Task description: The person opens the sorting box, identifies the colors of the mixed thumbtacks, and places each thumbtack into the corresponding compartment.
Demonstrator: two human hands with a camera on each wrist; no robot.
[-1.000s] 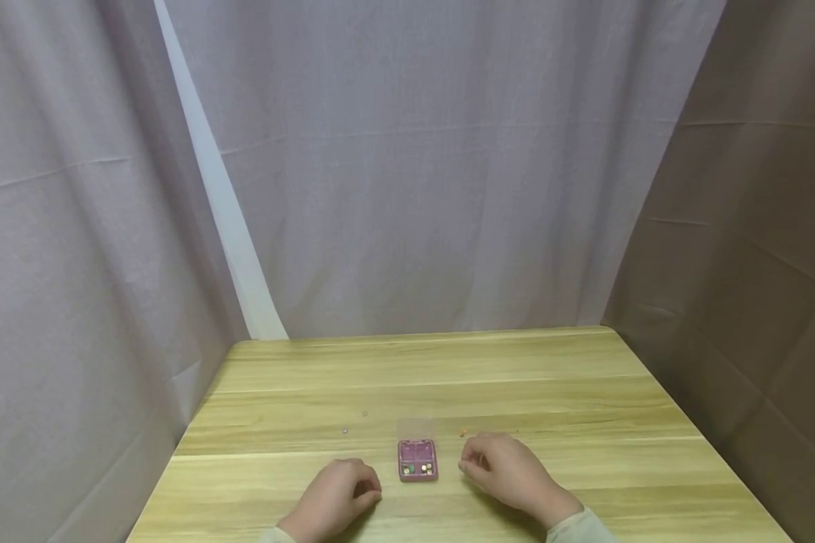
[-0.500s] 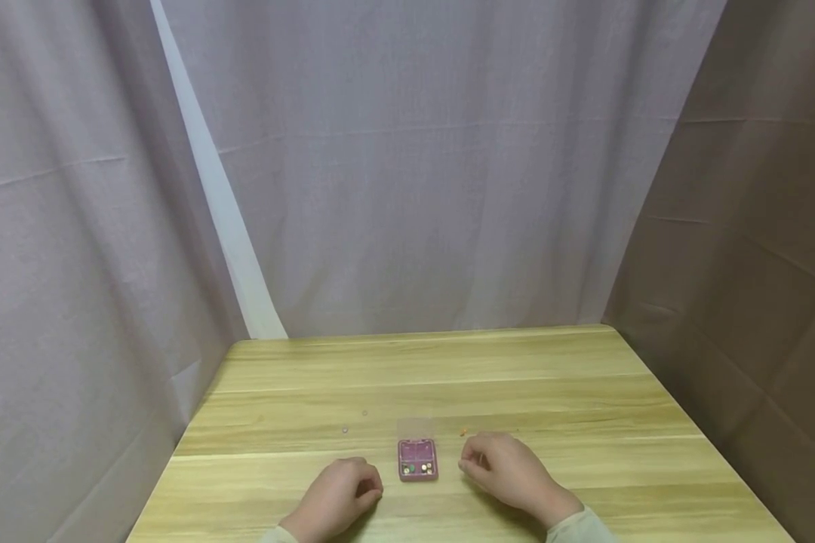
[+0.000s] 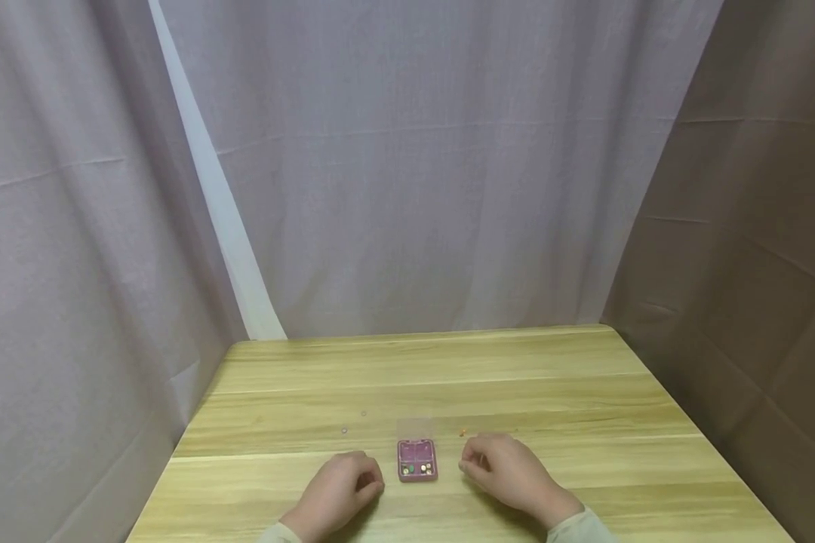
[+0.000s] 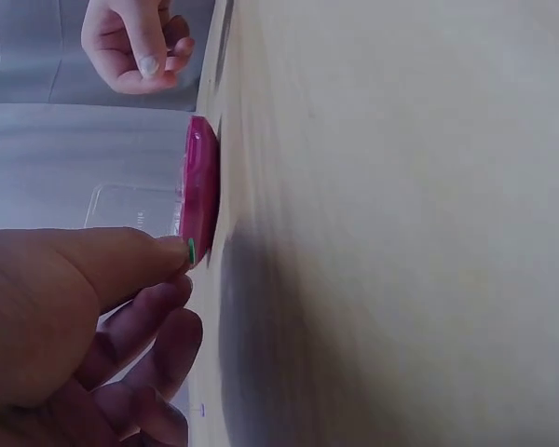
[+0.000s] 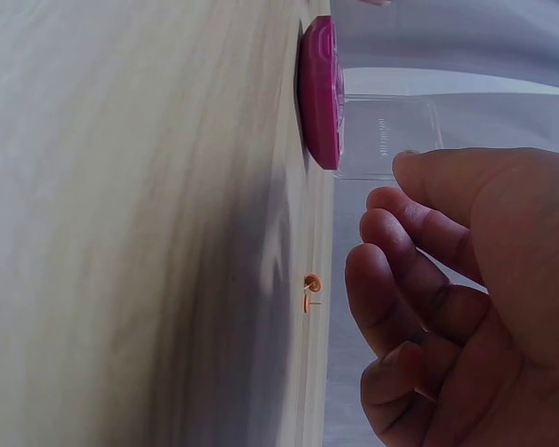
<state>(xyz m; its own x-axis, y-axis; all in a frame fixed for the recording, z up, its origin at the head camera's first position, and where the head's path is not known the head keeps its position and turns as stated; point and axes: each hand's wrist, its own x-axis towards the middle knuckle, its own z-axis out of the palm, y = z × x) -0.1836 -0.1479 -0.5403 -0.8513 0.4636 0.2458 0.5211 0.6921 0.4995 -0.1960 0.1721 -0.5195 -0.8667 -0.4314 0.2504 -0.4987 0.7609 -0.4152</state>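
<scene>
A small pink box [image 3: 417,478] sits on the table between the hands, its clear lid [image 5: 391,130] raised. In the head view, several green and gold thumbtacks [image 3: 426,469] lie in its two near compartments. My left hand [image 3: 336,490] is left of the box, fingers bent. In the left wrist view a small green piece [image 4: 192,250] shows right at the thumb tip, overlapping the box; I cannot tell whether the fingers pinch it. To the right, my right hand [image 3: 509,471] has loosely curled fingers with nothing between them. Orange thumbtacks [image 5: 312,282] lie close to it.
Two small pale purple tacks, one nearer [image 3: 344,431] and one farther [image 3: 364,413], lie left of the box. The wooden table [image 3: 414,369] reaches back to grey curtains [image 3: 407,188], which hang along the back and both sides.
My left hand has shifted very slightly forward and right. The right hand, the box and the tacks stay where they were.
</scene>
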